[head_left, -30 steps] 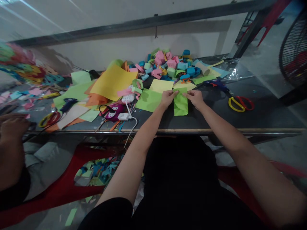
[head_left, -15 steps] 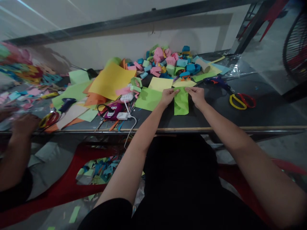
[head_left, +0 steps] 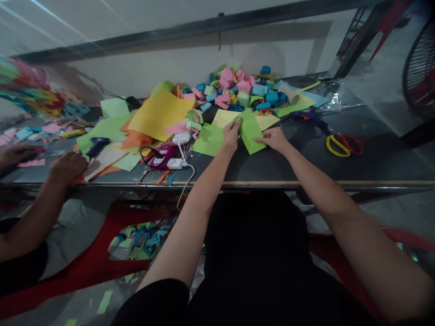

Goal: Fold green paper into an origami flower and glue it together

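Observation:
A bright green sheet of paper (head_left: 250,132) is held up just above the dark table (head_left: 306,167). My left hand (head_left: 231,132) pinches its upper left edge between thumb and fingers. At its lower right corner, my right hand (head_left: 274,138) grips the paper with fingertips. Another green sheet (head_left: 208,139) lies flat beside my left wrist. Pale yellow sheets (head_left: 224,117) lie behind my hands. To the right rest scissors (head_left: 343,145) with one yellow and one red handle loop, and a dark blue glue gun (head_left: 309,117).
A heap of folded paper pieces (head_left: 243,88) lies against the wall. Left of me are a purple power strip (head_left: 163,156) with a white cable, large yellow paper (head_left: 161,115) and another glue gun (head_left: 98,146). A co-worker's hand (head_left: 70,166) is at the far left; a fan (head_left: 421,68) stands right.
The green paper has turned from hanging straight down to a slant. My right hand has slid from its top edge to the lower right corner. The co-worker's hand has moved right.

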{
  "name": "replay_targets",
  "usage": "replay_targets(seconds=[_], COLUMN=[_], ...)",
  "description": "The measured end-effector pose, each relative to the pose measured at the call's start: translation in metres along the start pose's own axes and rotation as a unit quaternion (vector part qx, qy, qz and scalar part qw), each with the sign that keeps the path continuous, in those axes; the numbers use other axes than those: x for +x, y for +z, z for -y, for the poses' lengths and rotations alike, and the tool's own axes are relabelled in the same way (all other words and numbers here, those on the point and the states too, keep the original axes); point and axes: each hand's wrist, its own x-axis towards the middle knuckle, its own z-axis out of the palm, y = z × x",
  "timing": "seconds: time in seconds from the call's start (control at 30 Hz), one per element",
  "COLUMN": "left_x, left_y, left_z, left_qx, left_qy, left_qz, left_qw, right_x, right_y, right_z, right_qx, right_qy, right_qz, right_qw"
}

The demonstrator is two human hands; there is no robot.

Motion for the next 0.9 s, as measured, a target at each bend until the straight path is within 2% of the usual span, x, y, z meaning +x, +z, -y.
replay_targets(seconds=[0.13, 0.23, 0.33, 0.6, 0.77, 0.9], left_x=[0.003, -0.001, -0.006, -0.007, -0.006, -0.006], left_y=[-0.002, 0.002, 0.005, -0.001, 0.000, -0.002], left_z=[0.000, 0.001, 0.002, 0.004, 0.005, 0.005], left_qx=[0.007, 0.054, 0.115, 0.129, 0.117, 0.093], left_qy=[-0.005, -0.006, 0.011, 0.012, 0.006, 0.000], left_qz=[-0.003, 0.063, 0.140, 0.218, 0.232, 0.250], left_qw=[1.000, 0.997, 0.983, 0.967, 0.966, 0.964], right_x=[-0.001, -0.001, -0.001, 0.003, 0.006, 0.009], right_y=[0.002, 0.004, 0.005, 0.004, 0.005, 0.004], right_z=[0.002, 0.001, 0.001, 0.002, -0.004, -0.012], right_qx=[0.032, 0.057, 0.069, 0.152, 0.159, 0.179], right_qy=[0.035, 0.046, 0.043, 0.047, 0.038, 0.024], right_qz=[-0.005, -0.048, -0.064, -0.101, -0.119, -0.102], right_qw=[0.999, 0.996, 0.995, 0.982, 0.979, 0.978])
